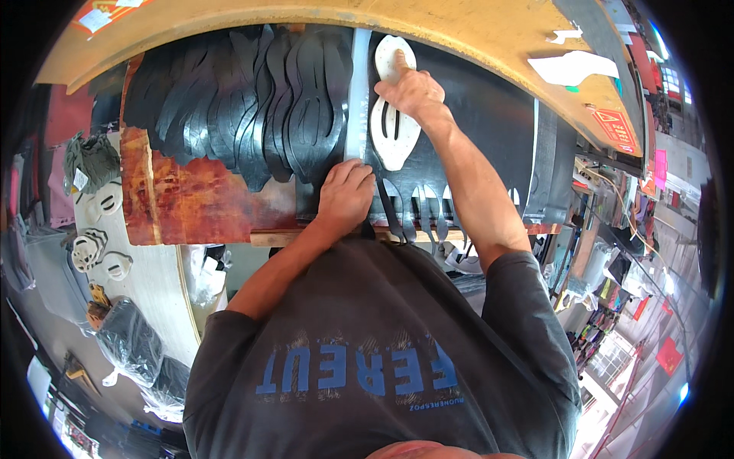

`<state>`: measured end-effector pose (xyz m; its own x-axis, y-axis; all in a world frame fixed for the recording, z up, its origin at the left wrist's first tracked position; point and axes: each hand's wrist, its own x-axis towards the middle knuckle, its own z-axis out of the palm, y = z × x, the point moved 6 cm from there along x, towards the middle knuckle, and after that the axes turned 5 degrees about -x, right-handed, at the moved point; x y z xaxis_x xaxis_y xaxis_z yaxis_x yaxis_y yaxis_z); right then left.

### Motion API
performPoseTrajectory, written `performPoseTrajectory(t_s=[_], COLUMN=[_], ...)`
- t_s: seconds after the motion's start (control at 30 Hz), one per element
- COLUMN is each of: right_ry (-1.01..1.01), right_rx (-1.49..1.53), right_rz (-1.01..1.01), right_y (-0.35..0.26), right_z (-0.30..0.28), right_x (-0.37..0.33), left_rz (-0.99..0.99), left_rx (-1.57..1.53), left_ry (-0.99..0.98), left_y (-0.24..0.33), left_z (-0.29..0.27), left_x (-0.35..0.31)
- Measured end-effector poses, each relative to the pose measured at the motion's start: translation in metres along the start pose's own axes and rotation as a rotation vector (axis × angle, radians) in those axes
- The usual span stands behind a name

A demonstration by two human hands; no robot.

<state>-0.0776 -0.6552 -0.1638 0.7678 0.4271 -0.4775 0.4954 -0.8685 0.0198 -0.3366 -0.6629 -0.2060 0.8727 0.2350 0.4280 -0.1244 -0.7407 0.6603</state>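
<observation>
A white, sole-shaped cutting die [396,145] with a slot in its wider near half lies lengthwise on a black sheet [482,115]. My right hand [413,90] grips its narrow middle, the index finger stretched along the far half and the thumb at its left edge. Just left of the die runs a pale translucent strip [358,92]. At the strip's near end my left hand [346,195] is closed, its fingers curled down; what they hold is hidden. Curved cutouts [428,206] line the sheet's near edge, with narrow black tongues between them.
Overlapping black cut sheets [260,107] cover the table's left part, beside a worn reddish-brown board [206,199]. A yellow machine beam [306,17] arches across the far side. On a side table at left are white dies [103,200] and a black plastic-wrapped bundle [130,336].
</observation>
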Motion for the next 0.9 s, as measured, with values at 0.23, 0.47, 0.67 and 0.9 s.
performPoseTrajectory(t_s=[0.23, 0.47, 0.67, 0.9], right_ry=[0.08, 0.204, 0.932, 0.95], right_rx=[0.12, 0.535, 1.186, 1.056], right_rz=[-0.052, 0.03, 0.141, 0.161], right_y=[0.037, 0.161, 0.323, 0.354], right_z=[-0.001, 0.02, -0.013, -0.039], right_x=[-0.016, -0.026, -0.013, 0.041], left_rz=[0.015, -0.071, -0.369, -0.106], left_rx=[-0.094, -0.093, -0.133, 0.108], left_ry=[0.009, 0.048, -0.082, 0.067], left_y=[-0.009, -0.049, -0.092, -0.111], left_z=[-0.015, -0.025, 0.002, 0.023], left_x=[0.017, 0.054, 0.089, 0.156])
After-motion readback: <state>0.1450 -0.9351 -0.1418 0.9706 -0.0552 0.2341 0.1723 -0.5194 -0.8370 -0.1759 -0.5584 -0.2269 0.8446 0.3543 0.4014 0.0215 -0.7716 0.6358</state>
